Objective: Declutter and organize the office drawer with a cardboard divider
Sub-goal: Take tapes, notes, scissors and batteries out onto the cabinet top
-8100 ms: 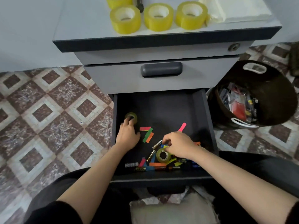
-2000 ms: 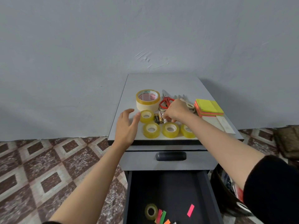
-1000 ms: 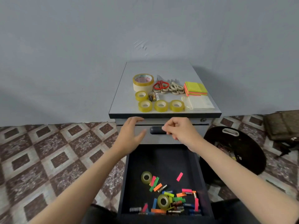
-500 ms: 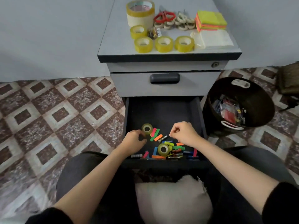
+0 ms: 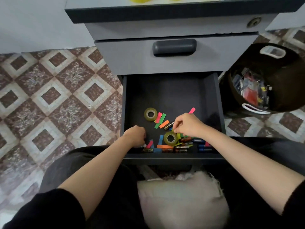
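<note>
**Loose battery lies at the right fingertips**

The drawer (image 5: 212, 103) is pulled open, and both hands are held low inside it, near its front. The left hand (image 5: 135, 136) is curled, knuckles up; whether anything is held cannot be told. The right hand (image 5: 188, 124) is bunched into a downward pinch, and whether anything is nipped is equally unclear. A battery (image 5: 169, 125) lies between the hands, just left of the right fingertips and far nearer that hand. Its long axis is slanted from near-left to far-right. A tape roll (image 5: 170, 138) sits just nearer the person than those fingertips. No cardboard divider is seen.
</note>
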`<act>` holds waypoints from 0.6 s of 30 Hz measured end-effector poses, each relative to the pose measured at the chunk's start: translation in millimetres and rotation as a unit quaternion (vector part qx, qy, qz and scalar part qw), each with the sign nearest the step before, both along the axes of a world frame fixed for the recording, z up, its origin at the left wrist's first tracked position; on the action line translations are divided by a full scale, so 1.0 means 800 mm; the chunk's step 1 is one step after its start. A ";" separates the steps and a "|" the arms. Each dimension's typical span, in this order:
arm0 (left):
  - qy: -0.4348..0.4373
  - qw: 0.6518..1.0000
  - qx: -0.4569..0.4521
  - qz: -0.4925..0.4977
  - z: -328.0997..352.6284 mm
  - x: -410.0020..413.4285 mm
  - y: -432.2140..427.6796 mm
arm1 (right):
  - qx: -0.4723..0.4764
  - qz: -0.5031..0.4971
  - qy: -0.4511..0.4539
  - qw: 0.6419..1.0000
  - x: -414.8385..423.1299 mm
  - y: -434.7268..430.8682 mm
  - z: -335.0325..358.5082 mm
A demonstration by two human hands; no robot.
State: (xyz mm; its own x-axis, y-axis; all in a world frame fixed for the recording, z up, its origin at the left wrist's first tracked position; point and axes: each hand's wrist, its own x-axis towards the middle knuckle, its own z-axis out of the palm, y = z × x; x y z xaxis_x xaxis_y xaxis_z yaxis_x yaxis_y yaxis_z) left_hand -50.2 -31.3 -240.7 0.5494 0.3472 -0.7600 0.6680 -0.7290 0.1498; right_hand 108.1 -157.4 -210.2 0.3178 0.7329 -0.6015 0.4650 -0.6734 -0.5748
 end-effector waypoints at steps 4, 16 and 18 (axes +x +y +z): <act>0.046 0.998 -0.010 -0.043 -0.015 0.001 -0.006 | -0.012 -0.007 0.000 1.000 0.006 0.001 -0.004; 0.098 0.993 -0.030 -0.062 -0.024 -0.005 -0.006 | -0.060 0.016 -0.029 0.998 0.018 -0.008 -0.019; 0.101 0.992 -0.047 -0.058 -0.023 -0.004 -0.006 | -0.063 0.021 -0.031 0.997 0.017 -0.008 -0.021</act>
